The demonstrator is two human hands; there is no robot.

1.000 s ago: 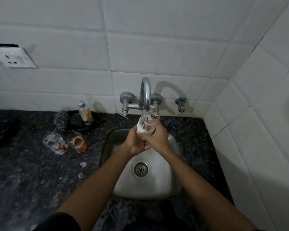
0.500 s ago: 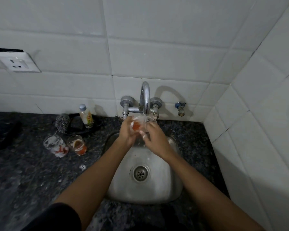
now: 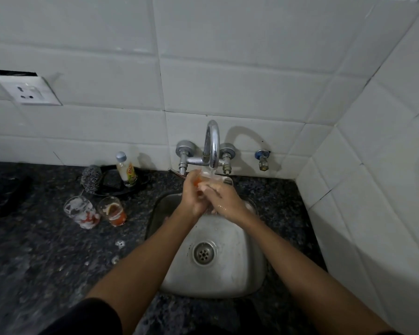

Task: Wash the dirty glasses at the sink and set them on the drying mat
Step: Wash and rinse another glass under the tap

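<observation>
A clear glass with orange print lies tilted under the running tap, over the back of the steel sink. My left hand grips its base end. My right hand wraps round its side nearer the rim, wet. Two more glasses stand on the counter to the left: a soapy one and one with an orange print. No drying mat shows.
A dish soap bottle and a steel scrubber sit on a dark tray by the wall. A small valve sticks out right of the tap. The tiled side wall closes in on the right. Dark speckled counter spreads left.
The glass went from upright with foam to lying tilted under the water stream, and both hands moved up towards the spout. The camera shifted slightly.
</observation>
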